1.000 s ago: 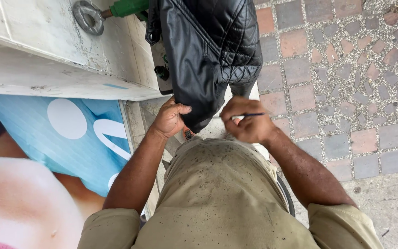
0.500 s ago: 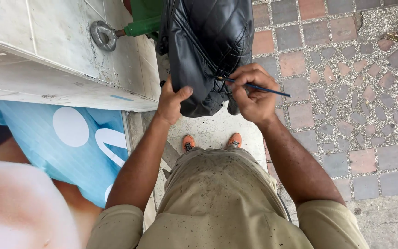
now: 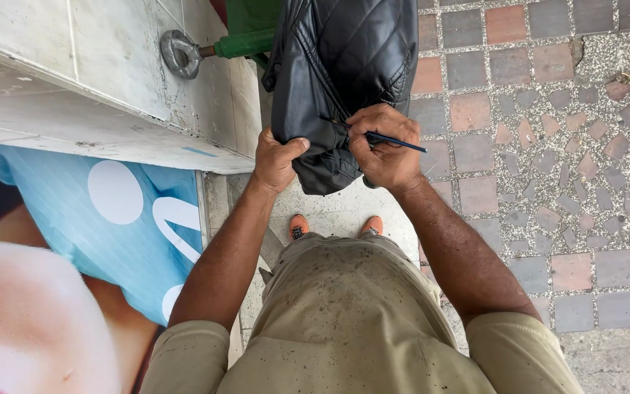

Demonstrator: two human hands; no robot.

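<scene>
A black quilted leather jacket hangs in front of the person, above the brick paving and beside a tiled wall with a metal ring on a green bar. The left hand has its fingers clamped on a bunched fold at the jacket's lower edge, while the right hand has its fingers closed on a thin blue-handled brush, its tip lying against the leather. The jacket looks soft and limp, fairly heavy for cloth, with a smooth, somewhat slippery skin, so it probably folds and swings freely; a firm pinch on a gathered hem or seam seems the surest hold for keeping a patch taut.
</scene>
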